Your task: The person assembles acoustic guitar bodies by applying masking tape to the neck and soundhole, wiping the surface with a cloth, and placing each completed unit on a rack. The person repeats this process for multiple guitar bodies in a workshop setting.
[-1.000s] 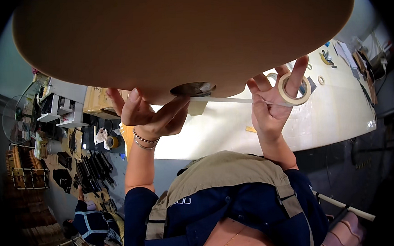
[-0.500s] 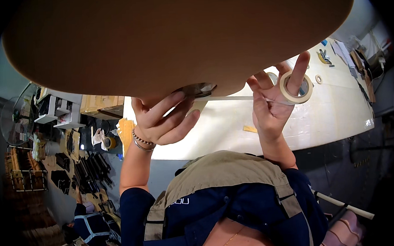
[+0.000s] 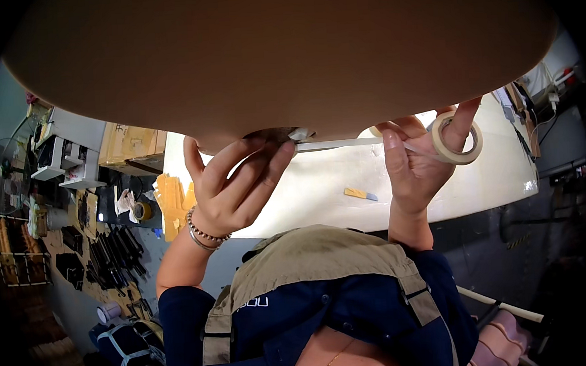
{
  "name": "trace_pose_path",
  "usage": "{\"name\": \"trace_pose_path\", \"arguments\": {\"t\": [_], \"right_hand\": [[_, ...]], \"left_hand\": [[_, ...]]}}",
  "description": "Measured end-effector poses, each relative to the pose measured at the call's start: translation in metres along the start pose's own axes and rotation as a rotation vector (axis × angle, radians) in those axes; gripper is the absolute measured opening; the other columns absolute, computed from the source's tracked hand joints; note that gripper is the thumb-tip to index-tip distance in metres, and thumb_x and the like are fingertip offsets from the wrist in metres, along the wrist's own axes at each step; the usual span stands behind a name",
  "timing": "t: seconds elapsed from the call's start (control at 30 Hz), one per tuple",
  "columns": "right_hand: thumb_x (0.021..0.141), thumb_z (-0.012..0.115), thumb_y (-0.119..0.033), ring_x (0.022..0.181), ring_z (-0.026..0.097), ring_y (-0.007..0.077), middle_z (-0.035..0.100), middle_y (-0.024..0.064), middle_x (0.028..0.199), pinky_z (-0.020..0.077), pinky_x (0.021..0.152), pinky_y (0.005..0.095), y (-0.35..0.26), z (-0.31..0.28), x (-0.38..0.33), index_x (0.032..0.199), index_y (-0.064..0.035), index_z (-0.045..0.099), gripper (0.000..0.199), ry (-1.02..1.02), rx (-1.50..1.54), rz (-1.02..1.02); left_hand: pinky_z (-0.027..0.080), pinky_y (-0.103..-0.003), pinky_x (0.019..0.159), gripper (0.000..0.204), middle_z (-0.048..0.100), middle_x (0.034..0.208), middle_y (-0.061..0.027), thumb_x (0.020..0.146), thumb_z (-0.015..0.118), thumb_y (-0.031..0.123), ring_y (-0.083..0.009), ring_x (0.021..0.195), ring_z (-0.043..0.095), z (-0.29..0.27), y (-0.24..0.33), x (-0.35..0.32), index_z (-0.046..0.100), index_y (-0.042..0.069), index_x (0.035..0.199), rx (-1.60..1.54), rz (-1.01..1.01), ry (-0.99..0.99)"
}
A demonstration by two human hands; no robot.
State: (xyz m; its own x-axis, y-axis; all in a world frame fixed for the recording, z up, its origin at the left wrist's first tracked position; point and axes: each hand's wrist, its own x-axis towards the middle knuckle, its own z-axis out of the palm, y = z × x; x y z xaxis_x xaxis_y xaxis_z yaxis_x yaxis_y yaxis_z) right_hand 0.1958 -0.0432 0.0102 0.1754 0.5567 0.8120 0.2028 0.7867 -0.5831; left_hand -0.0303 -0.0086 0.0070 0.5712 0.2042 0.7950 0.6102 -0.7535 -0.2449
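A large smooth brown rounded form (image 3: 278, 56) fills the upper view, with a dark hollow at its lower edge where something pale and shiny shows. My left hand (image 3: 236, 183) is raised to that hollow, its thumb and fingertips pinching one end of a thin pale tape strip (image 3: 344, 143). From there the strip runs taut to my right hand (image 3: 416, 169). A roll of masking tape (image 3: 476, 146) hangs around a finger of that hand, whose thumb stands up beside the strip. Some fingertips are hidden behind the brown form.
Below lies a white table (image 3: 294, 210) bearing a small yellow-and-grey flat piece (image 3: 359, 194). Yellow sheets (image 3: 172, 202) sit at its left edge. Farther left are a cardboard box (image 3: 130, 149), a fan (image 3: 17, 166) and black parts (image 3: 116, 251). Another person (image 3: 125, 344) is at lower left.
My left thumb has closed in toward the strip's end. My right hand and the tape roll have shifted right and slightly down. More of the yellow-and-grey piece shows.
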Motion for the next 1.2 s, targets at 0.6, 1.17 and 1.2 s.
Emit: {"name": "trace_pose_path", "arguments": {"t": [0.6, 1.17, 1.2], "right_hand": [[0.082, 0.047, 0.012, 0.101, 0.063, 0.0248, 0.038, 0.0204, 0.132, 0.0559, 0.083, 0.0325, 0.002, 0.006, -0.004, 0.146, -0.0084, -0.012, 0.090, 0.059, 0.048, 0.063], [0.066, 0.069, 0.017, 0.092, 0.058, 0.0154, 0.044, 0.0084, 0.117, 0.0518, 0.080, 0.0270, 0.095, 0.137, -0.103, 0.147, -0.0129, 0.021, 0.099, -0.204, 0.276, 0.600], [0.064, 0.069, 0.017, 0.091, 0.059, 0.0164, 0.046, 0.0085, 0.115, 0.0524, 0.079, 0.0273, 0.085, 0.119, -0.104, 0.146, -0.0130, 0.026, 0.097, -0.221, 0.183, 0.613]], "left_hand": [[0.033, -0.045, 0.094, 0.027, 0.058, 0.077, 0.0077, 0.068, 0.076, 0.012, -0.0149, 0.096, 0.049, 0.003, 0.008, 0.002, 0.075, 0.021, 0.094, -0.011, -0.091, 0.029], [0.033, -0.036, 0.085, 0.020, 0.057, 0.084, -0.0029, 0.073, 0.074, 0.010, -0.0258, 0.094, 0.044, -0.015, -0.030, -0.056, 0.064, 0.006, 0.089, 0.045, -0.515, 0.154], [0.033, -0.036, 0.085, 0.020, 0.057, 0.086, -0.0040, 0.073, 0.074, 0.010, -0.0263, 0.095, 0.043, -0.014, -0.020, -0.066, 0.062, 0.005, 0.089, -0.003, -0.598, 0.129]]}}
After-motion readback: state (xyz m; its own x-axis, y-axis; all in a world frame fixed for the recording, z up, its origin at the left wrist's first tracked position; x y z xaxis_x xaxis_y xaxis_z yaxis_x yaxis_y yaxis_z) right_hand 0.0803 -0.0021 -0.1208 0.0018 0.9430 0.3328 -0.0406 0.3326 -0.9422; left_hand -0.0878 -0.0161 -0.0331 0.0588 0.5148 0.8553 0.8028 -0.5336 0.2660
